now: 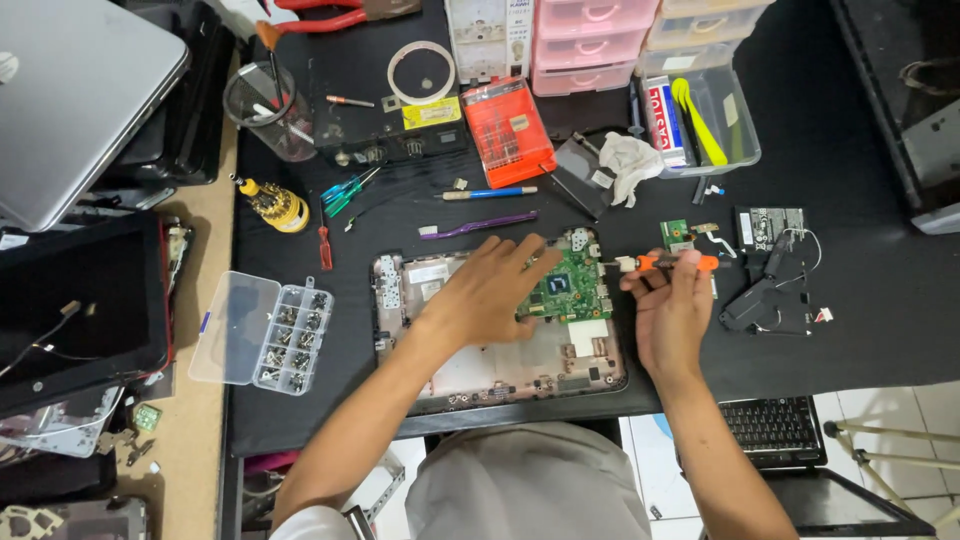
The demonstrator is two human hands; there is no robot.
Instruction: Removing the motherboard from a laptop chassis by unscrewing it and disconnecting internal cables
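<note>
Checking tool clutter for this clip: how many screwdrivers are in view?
5 clear ones: an orange-handled one in the right hand, a red one and two teal ones left of the laptop base, a blue one above it. More may be hidden in the cup.

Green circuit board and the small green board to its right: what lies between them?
In the head view, the screwdriver held by the right hand lies between the circuit board and small board.

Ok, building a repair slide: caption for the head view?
Left hand on a green board in an open laptop base; right hand holds an orange screwdriver.
</note>
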